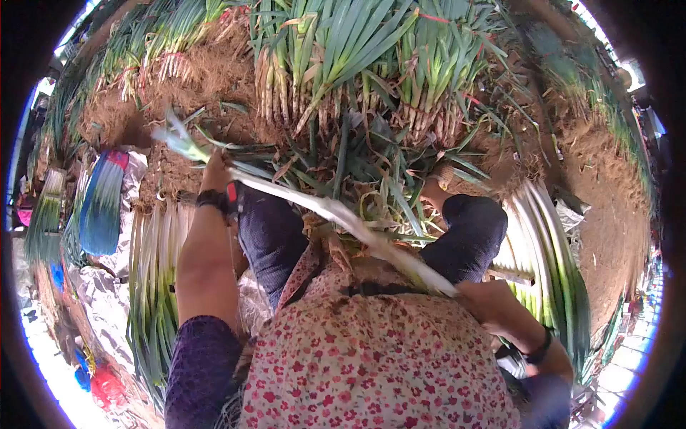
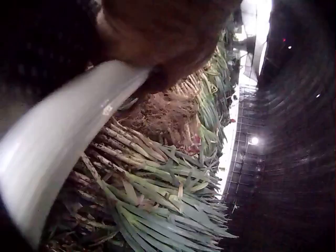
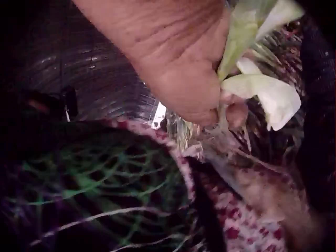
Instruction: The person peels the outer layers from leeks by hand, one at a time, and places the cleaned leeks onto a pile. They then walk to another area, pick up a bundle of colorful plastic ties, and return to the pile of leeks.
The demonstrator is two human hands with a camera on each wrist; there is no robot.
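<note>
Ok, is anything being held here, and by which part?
A green onion: the left hand has its grip just below the leafy end, the right hand at the other end, exact layer unclear.

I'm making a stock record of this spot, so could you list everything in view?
Long onion: one, white and green, between the hands
Rooted onions: many, green and brown, ahead
Pale-stalked onions: two groups, white and green, either side
Red-banded bundle: one, blue-green, far left
Loose leaves: many, green, between the legs
Crumpled sheet: pale, left
Soil: brown, around the onions
Flowered garment: one, red on pale, worn
Trouser legs: two, dark
Left hand, right hand: at opposite ends of the onion
</note>
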